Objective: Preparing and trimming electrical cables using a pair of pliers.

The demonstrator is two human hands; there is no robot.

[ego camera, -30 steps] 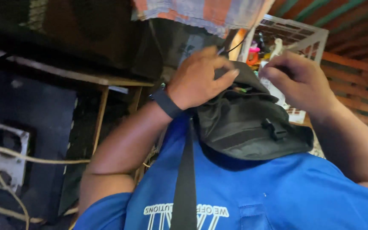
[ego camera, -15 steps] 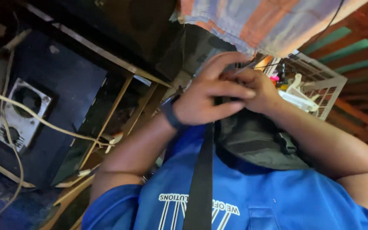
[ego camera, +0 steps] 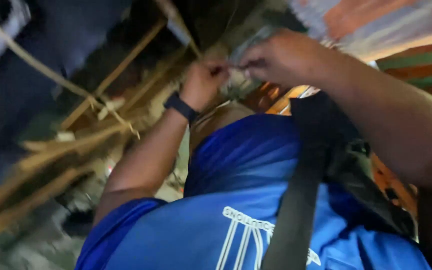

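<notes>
The view is blurred and points down at my own chest in a blue shirt point(ego camera: 236, 165). Both hands are raised close together in front of it. My left hand point(ego camera: 203, 82), with a black wristband point(ego camera: 180, 106), is closed, fingertips pinched toward the right hand. My right hand point(ego camera: 281, 57) is closed too, and a small pale object point(ego camera: 237, 75) sits between the two hands; its kind is too blurred to tell. A black strap point(ego camera: 296, 200) crosses my chest, and a black bag point(ego camera: 371, 200) hangs low at the right, under my right forearm.
Wooden slats point(ego camera: 121, 70) and a pale cord point(ego camera: 41, 70) run across the dark left side. A striped cloth point(ego camera: 376, 25) hangs at the top right, with red and green boards point(ego camera: 421, 70) behind my right arm.
The view has swung and blurred. Both hands have left the black bag and risen higher, now pinched together on a small pale object. The bag has dropped lower right.
</notes>
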